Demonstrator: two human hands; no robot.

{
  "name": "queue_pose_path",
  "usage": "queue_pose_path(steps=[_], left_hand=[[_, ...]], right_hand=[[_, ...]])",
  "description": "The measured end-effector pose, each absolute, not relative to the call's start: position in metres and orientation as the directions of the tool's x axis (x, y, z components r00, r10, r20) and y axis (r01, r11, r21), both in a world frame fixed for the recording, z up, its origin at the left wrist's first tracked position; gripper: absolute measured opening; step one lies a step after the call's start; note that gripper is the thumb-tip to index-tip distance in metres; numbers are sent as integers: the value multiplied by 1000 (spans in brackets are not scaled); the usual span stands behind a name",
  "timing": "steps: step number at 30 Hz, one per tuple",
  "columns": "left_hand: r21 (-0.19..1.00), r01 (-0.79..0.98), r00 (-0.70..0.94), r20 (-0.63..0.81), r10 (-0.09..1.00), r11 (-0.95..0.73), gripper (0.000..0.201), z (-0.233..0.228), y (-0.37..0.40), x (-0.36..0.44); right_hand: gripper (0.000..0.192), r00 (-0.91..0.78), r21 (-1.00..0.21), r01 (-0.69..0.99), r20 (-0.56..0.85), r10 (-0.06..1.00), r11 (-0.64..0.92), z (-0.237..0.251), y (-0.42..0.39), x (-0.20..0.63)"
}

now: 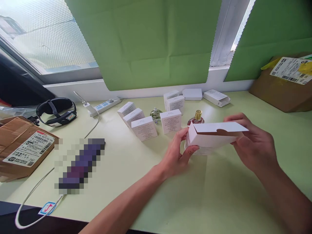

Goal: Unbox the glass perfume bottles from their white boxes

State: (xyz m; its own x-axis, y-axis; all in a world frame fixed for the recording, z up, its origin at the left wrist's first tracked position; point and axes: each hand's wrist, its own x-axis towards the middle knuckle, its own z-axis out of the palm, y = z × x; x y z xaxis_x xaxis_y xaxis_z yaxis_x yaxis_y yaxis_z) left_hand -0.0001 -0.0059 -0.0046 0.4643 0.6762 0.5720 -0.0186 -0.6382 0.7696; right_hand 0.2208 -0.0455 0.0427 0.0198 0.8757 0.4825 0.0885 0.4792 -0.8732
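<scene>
From the head camera I see both of my hands holding one small white cardboard carton point(212, 136) just above the pale green counter point(219, 195). My left hand point(176, 152) has its grip closed on the carton's left end, thumb on top and fingers curled under. My right hand point(253, 146) grips the right end, fingers wrapped behind the open top flap (the flap lies nearly flat, with a thumb notch cut in its edge). Right behind the carton stands a pink glass perfume bottle with a gold cap point(197, 117), partly hidden by it. Farther back a cluster of closed white boxes point(156, 123) rests on the counter around a clear round glass bottle point(156, 114); I think that one has a silver stopper, though it is too small to tell. At far left sit a brown parcel with a shipping label point(21, 149) and a black headband strap point(57, 112).
</scene>
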Motion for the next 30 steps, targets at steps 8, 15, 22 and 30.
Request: queue_pose_path(steps=[8,15,22,30], left_hand=[[812,-91,447,551,705,-577,52,3,-18,-4],[819,-38,358,546,757,-573,45,-3,-27,2],[755,-37,347,624,700,-655,42,-3,-33,3],[749,-39,345,632,694,-662,44,-4,-34,3]], right_hand=[[29,-180,-842,188,476,861,506,44,-48,212],[22,-171,-758,361,519,838,543,46,-53,205],[23,-144,-586,494,673,725,642,49,-57,205],[27,-168,-356,610,815,555,708,39,-55,204]])
